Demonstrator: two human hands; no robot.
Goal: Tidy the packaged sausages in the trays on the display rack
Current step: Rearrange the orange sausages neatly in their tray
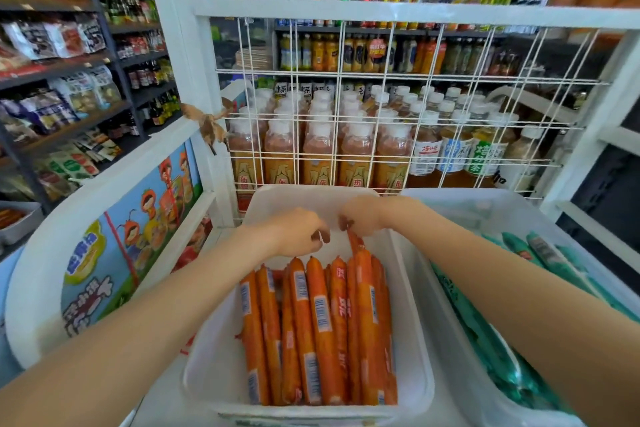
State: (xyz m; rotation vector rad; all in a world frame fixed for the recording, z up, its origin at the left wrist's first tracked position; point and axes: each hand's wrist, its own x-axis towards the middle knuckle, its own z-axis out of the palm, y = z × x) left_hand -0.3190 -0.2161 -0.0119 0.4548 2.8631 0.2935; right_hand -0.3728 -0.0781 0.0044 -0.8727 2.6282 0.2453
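Several orange packaged sausages (320,329) lie side by side, lengthwise, in a white tray (221,350) in front of me. My right hand (360,217) pinches the far tip of one orange sausage (356,246) and holds that end raised above the row. My left hand (299,232) hovers over the far ends of the sausages with its fingers curled; a small dark bit shows at its fingertips, and I cannot tell whether it holds anything. A second white tray (485,211) on the right holds green packaged sausages (540,250).
A white wire grid (398,107) rises right behind the trays, with bottled drinks (318,152) behind it. The rack's white side panel with a cartoon poster (114,253) stands at left. Snack shelves (62,80) fill the left wall.
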